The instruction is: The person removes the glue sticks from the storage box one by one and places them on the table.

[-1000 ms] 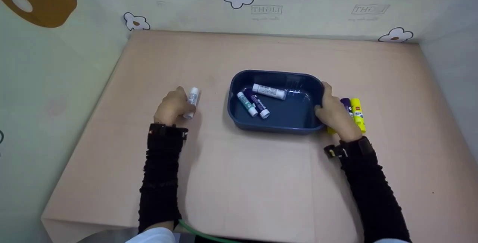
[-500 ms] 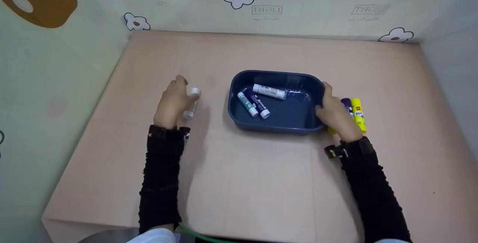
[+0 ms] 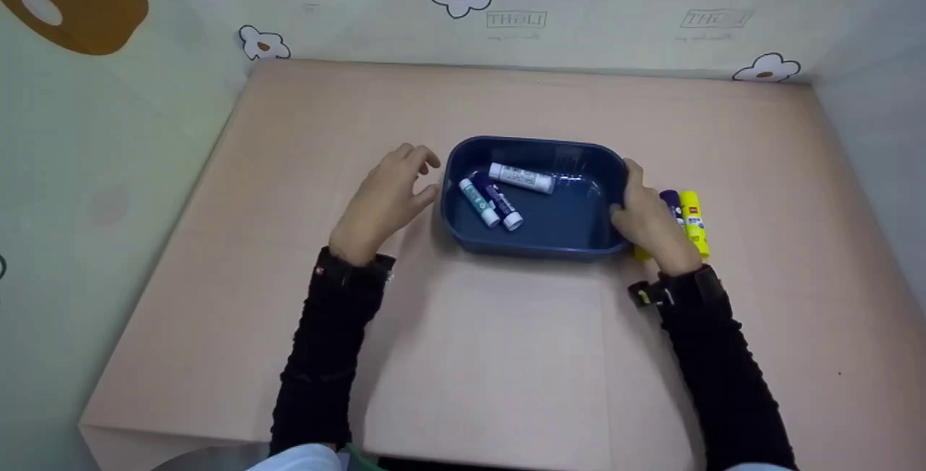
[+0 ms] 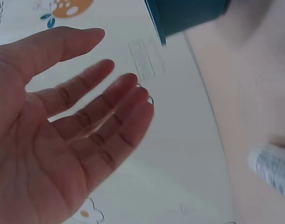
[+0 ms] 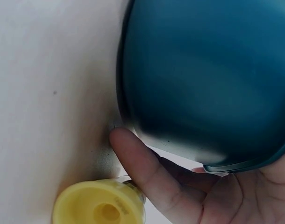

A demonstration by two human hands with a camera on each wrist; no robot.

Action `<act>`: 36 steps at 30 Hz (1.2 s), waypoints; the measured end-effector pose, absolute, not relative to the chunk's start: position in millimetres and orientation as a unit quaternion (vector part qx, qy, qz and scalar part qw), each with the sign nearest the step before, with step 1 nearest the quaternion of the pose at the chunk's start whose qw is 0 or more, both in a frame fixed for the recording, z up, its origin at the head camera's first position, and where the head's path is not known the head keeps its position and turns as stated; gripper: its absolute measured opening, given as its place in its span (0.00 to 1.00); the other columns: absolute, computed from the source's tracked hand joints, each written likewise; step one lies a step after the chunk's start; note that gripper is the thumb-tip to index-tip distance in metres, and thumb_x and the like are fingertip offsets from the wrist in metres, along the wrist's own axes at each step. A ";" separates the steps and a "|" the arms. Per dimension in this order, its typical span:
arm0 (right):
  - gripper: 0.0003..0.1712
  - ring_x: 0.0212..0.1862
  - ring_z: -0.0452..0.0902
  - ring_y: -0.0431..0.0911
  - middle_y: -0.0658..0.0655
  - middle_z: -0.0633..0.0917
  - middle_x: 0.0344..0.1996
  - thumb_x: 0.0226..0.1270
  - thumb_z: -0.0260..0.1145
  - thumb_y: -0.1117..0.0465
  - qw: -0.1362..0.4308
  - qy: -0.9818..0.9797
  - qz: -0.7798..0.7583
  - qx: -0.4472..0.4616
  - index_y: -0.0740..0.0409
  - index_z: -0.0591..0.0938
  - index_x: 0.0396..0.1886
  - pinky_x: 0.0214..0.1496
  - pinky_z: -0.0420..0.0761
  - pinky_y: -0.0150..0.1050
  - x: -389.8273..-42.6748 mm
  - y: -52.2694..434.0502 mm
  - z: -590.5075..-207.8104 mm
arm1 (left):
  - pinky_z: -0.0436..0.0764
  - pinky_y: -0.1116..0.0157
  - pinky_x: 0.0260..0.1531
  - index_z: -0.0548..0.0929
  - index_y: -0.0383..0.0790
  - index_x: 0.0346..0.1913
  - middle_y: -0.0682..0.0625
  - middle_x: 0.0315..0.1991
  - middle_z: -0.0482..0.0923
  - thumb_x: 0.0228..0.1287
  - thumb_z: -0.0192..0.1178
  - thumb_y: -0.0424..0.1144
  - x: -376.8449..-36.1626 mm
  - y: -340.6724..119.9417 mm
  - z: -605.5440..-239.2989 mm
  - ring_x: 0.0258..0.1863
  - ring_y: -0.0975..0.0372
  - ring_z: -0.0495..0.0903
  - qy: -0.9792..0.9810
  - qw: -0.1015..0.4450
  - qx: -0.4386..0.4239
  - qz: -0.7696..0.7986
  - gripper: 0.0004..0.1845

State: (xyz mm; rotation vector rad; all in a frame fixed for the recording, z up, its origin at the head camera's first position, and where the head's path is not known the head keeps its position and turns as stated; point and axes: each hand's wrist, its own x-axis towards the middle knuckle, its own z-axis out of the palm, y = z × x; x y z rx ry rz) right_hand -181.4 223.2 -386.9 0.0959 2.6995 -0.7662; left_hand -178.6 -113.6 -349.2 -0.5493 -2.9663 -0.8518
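My left hand [image 3: 387, 200] is just left of the dark blue plastic bin [image 3: 542, 252], its fingers spread and relaxed. The left wrist view shows its palm holding nothing, with a white glue stick [image 4: 273, 170] on the table to the right. In the head view that stick is hidden behind the hand. My right hand [image 3: 646, 218] grips the bin's right end, thumb at the rim and fingers along the outer wall. Inside the bin lie a white glue stick [image 3: 521, 177], a teal-and-white one [image 3: 479, 202] and a purple one [image 3: 500, 205].
Right beside my right hand, a yellow glue stick [image 3: 694, 223] and a purple one [image 3: 671, 203] lie on the table. Another yellow end [image 5: 98, 203] shows below the fingers in the right wrist view. A patterned wall sheet [image 3: 608, 30] hangs behind the table's far edge.
My left hand has let go of the white glue stick, lifted off it, and moved right toward the bin with its fingers opened out. The right hand and bin have stayed put.
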 end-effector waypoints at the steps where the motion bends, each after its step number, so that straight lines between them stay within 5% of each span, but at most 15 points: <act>1: 0.41 0.38 0.76 0.59 0.80 0.68 0.57 0.67 0.45 0.65 0.166 0.948 -0.270 0.034 0.60 0.34 0.72 0.35 0.77 0.41 -181.5 223.2 -387.1 | 0.75 0.58 0.47 0.76 0.36 0.49 0.43 0.45 0.76 0.59 0.58 0.33 -177.6 -108.3 -350.2 0.46 0.53 0.75 -0.944 0.009 -0.188 -0.273 0.14; 7: 0.41 0.36 0.76 0.58 0.79 0.70 0.54 0.67 0.46 0.65 0.172 0.946 -0.272 0.040 0.59 0.33 0.72 0.33 0.76 0.38 -182.0 223.0 -386.8 | 0.77 0.62 0.48 0.79 0.38 0.47 0.46 0.44 0.77 0.57 0.56 0.24 -171.5 -76.9 -361.0 0.46 0.57 0.77 -0.938 0.009 -0.244 -0.245 0.15; 16: 0.41 0.40 0.75 0.59 0.79 0.67 0.58 0.68 0.46 0.65 0.172 0.944 -0.278 0.040 0.59 0.34 0.72 0.40 0.77 0.44 -181.5 223.8 -386.5 | 0.79 0.58 0.38 0.79 0.36 0.45 0.45 0.42 0.79 0.56 0.54 0.24 -174.0 -59.2 -384.6 0.41 0.54 0.79 -0.946 0.007 -0.268 -0.181 0.14; 26: 0.41 0.36 0.76 0.58 0.79 0.71 0.54 0.67 0.46 0.65 0.159 0.947 -0.277 0.025 0.59 0.36 0.72 0.34 0.75 0.41 -181.3 224.6 -386.3 | 0.70 0.59 0.57 0.78 0.37 0.51 0.45 0.49 0.77 0.59 0.59 0.31 -182.9 -57.7 -385.7 0.53 0.54 0.74 -0.941 -0.075 -0.284 -0.169 0.16; 36: 0.41 0.34 0.76 0.58 0.79 0.73 0.50 0.66 0.47 0.65 0.151 0.949 -0.276 0.021 0.59 0.37 0.72 0.33 0.75 0.41 -181.6 224.2 -388.9 | 0.69 0.54 0.56 0.79 0.35 0.50 0.42 0.48 0.77 0.55 0.60 0.30 -186.3 -46.7 -384.3 0.53 0.51 0.73 -0.952 -0.093 -0.266 -0.122 0.17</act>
